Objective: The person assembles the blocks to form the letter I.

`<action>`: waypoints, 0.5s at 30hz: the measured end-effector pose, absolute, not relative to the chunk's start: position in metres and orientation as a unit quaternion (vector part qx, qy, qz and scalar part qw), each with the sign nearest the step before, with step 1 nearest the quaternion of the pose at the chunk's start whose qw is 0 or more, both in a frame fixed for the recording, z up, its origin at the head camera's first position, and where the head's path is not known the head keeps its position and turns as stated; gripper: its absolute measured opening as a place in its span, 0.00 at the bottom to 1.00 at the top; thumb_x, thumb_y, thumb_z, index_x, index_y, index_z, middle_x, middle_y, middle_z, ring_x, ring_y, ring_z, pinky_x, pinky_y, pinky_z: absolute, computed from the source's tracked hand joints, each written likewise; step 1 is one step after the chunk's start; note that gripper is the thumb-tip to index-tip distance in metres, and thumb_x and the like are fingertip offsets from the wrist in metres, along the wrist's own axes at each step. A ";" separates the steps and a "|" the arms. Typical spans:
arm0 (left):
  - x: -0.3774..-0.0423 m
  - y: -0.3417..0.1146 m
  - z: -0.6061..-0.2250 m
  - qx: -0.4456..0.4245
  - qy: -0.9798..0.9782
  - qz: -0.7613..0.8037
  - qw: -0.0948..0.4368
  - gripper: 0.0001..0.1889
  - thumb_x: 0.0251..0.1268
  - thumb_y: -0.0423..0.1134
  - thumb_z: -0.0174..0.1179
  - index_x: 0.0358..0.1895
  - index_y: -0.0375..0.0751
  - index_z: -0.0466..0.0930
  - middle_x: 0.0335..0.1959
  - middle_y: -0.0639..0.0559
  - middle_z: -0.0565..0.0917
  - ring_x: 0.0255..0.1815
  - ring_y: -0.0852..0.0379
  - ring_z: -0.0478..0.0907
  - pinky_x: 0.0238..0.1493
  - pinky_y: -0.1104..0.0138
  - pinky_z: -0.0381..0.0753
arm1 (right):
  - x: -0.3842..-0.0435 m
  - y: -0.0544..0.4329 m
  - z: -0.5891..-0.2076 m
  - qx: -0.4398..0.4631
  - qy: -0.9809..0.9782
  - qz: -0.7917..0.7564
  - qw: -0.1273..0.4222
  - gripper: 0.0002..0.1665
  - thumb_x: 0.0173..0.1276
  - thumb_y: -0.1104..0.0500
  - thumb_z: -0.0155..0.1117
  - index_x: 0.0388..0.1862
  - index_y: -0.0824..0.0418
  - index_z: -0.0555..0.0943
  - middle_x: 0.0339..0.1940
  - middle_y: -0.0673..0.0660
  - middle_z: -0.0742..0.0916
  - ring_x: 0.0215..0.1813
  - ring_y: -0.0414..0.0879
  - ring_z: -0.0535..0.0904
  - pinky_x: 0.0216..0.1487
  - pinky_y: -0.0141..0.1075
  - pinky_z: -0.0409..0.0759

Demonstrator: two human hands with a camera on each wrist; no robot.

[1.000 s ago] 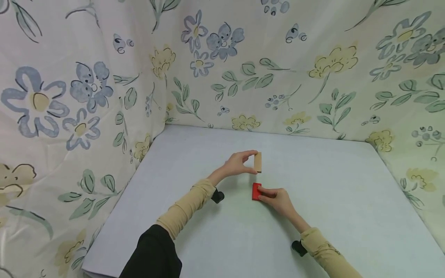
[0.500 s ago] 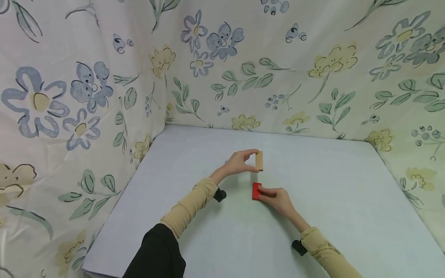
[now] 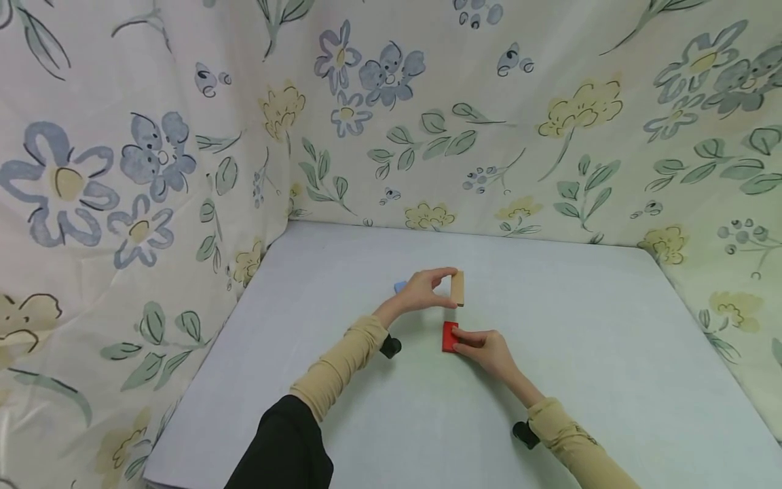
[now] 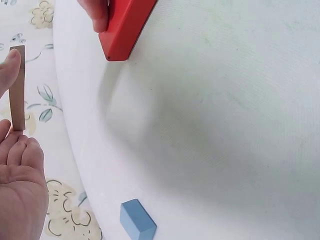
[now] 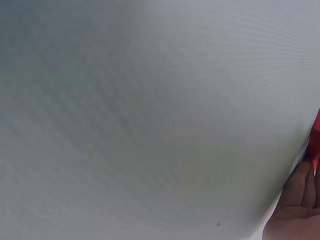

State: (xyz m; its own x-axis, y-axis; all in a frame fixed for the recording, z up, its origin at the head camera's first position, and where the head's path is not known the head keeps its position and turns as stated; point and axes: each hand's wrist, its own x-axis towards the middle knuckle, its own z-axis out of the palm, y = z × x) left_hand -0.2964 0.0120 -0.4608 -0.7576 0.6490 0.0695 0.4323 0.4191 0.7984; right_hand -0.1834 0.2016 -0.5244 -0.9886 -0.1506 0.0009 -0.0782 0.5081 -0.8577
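My left hand (image 3: 421, 290) pinches a flat natural-wood block (image 3: 457, 288) by its two ends, thumb at the near end and fingers at the far one. In the left wrist view the wooden block (image 4: 17, 90) shows as a narrow strip above the table. Just nearer to me, a red block (image 3: 449, 337) stands on the table, and my right hand (image 3: 489, 352) holds it with thumb and fingers at its right side. Only a sliver of the red block (image 5: 315, 145) appears in the right wrist view. A blue block (image 3: 400, 286) lies behind my left hand, partly hidden by it.
The white table (image 3: 580, 326) spreads around both hands. Floral cloth (image 3: 391, 156) hangs along its back and left side. Small black wrist devices (image 3: 391, 346) sit under both sleeves.
My left hand has shifted slightly to the right with the wooden block, uncovering part of the blue block behind it. My right hand and the red block have stayed in place.
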 end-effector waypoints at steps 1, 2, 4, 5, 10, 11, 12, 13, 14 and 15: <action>-0.296 0.012 -0.462 0.325 0.831 0.432 0.128 0.39 0.53 0.41 0.70 0.70 0.42 0.63 0.71 0.50 0.67 0.72 0.55 0.63 0.69 0.69 0.65 | -0.183 0.202 -0.525 -0.070 0.867 -0.492 0.036 0.22 0.59 0.57 0.70 0.53 0.60 0.82 0.52 0.62 0.85 0.56 0.55 0.79 0.48 0.27 0.77; -0.295 0.012 -0.463 0.324 0.830 0.434 0.130 0.39 0.53 0.41 0.70 0.70 0.41 0.63 0.71 0.50 0.67 0.72 0.55 0.63 0.69 0.69 0.65 | -0.183 0.202 -0.525 -0.072 0.866 -0.493 0.035 0.22 0.59 0.57 0.70 0.53 0.60 0.82 0.52 0.63 0.85 0.56 0.55 0.79 0.48 0.27 0.77; -0.295 0.013 -0.464 0.321 0.831 0.435 0.132 0.39 0.53 0.41 0.70 0.70 0.42 0.63 0.71 0.50 0.67 0.72 0.56 0.63 0.69 0.69 0.65 | -0.183 0.202 -0.525 -0.073 0.865 -0.496 0.034 0.22 0.58 0.57 0.70 0.53 0.60 0.82 0.52 0.63 0.85 0.57 0.55 0.79 0.49 0.28 0.78; -0.294 0.013 -0.464 0.318 0.832 0.434 0.134 0.39 0.53 0.41 0.70 0.70 0.42 0.63 0.71 0.51 0.67 0.72 0.56 0.63 0.69 0.69 0.65 | -0.183 0.202 -0.525 -0.073 0.865 -0.496 0.033 0.22 0.58 0.57 0.70 0.53 0.60 0.82 0.52 0.63 0.85 0.57 0.55 0.79 0.49 0.28 0.78; -0.294 0.014 -0.467 0.309 0.836 0.430 0.141 0.39 0.54 0.42 0.70 0.70 0.44 0.63 0.71 0.52 0.67 0.72 0.54 0.63 0.69 0.69 0.66 | -0.184 0.201 -0.526 -0.068 0.869 -0.489 0.034 0.22 0.58 0.58 0.70 0.53 0.60 0.82 0.52 0.62 0.85 0.56 0.54 0.79 0.49 0.27 0.78; -0.294 0.014 -0.468 0.308 0.836 0.430 0.143 0.39 0.54 0.42 0.70 0.70 0.44 0.63 0.71 0.52 0.67 0.72 0.54 0.63 0.69 0.69 0.66 | -0.184 0.201 -0.526 -0.068 0.870 -0.488 0.034 0.22 0.58 0.58 0.70 0.53 0.60 0.83 0.52 0.62 0.85 0.56 0.54 0.79 0.49 0.27 0.78; -0.294 0.014 -0.469 0.307 0.836 0.430 0.144 0.39 0.54 0.42 0.70 0.70 0.44 0.64 0.71 0.52 0.67 0.72 0.54 0.63 0.69 0.68 0.66 | -0.184 0.201 -0.526 -0.070 0.871 -0.485 0.033 0.22 0.59 0.58 0.70 0.53 0.60 0.82 0.52 0.62 0.85 0.56 0.54 0.79 0.49 0.27 0.78; -0.294 0.014 -0.469 0.307 0.836 0.430 0.146 0.39 0.54 0.43 0.70 0.70 0.45 0.64 0.71 0.52 0.67 0.72 0.53 0.63 0.69 0.68 0.66 | -0.184 0.202 -0.526 -0.071 0.871 -0.485 0.031 0.21 0.59 0.58 0.70 0.52 0.60 0.83 0.51 0.62 0.85 0.56 0.55 0.80 0.50 0.28 0.78; -0.294 0.014 -0.470 0.305 0.836 0.431 0.148 0.39 0.54 0.43 0.70 0.70 0.45 0.64 0.71 0.52 0.67 0.72 0.52 0.64 0.69 0.67 0.66 | -0.184 0.202 -0.526 -0.071 0.871 -0.485 0.031 0.21 0.59 0.58 0.70 0.52 0.60 0.83 0.51 0.62 0.85 0.56 0.55 0.80 0.50 0.28 0.78; -0.294 0.014 -0.471 0.303 0.835 0.433 0.150 0.39 0.53 0.42 0.70 0.70 0.45 0.64 0.71 0.52 0.67 0.71 0.51 0.64 0.69 0.66 0.66 | -0.184 0.202 -0.526 -0.071 0.870 -0.486 0.032 0.21 0.59 0.58 0.70 0.52 0.60 0.83 0.51 0.62 0.85 0.56 0.55 0.80 0.50 0.28 0.78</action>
